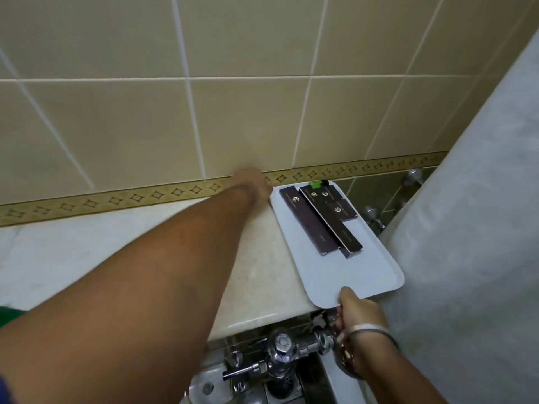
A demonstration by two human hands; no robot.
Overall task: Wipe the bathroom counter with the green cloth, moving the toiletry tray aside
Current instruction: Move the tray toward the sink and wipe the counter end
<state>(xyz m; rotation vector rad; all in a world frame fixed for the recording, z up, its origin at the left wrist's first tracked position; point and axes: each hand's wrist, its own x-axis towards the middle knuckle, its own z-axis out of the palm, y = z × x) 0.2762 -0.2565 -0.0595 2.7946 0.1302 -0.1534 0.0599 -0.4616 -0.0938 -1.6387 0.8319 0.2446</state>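
Holding the white tray (335, 266) lengthwise, my right hand (357, 310) pinches its near short edge; my left hand (250, 182) meets its far corner, grip unclear.

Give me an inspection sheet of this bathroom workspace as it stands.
Surface: beige stone counter, bare left of the tray.
Job's things: white tray at the counter's right end, carrying dark toiletry boxes; a green cloth barely shows at the left edge.
Clutter: nothing seen.
Hands: left hand at the tray's far corner, grip blurred; right hand pinches the near edge.
Cables: nothing seen.
Surroundings: tiled wall, chrome flush valve below, grey panel at right.
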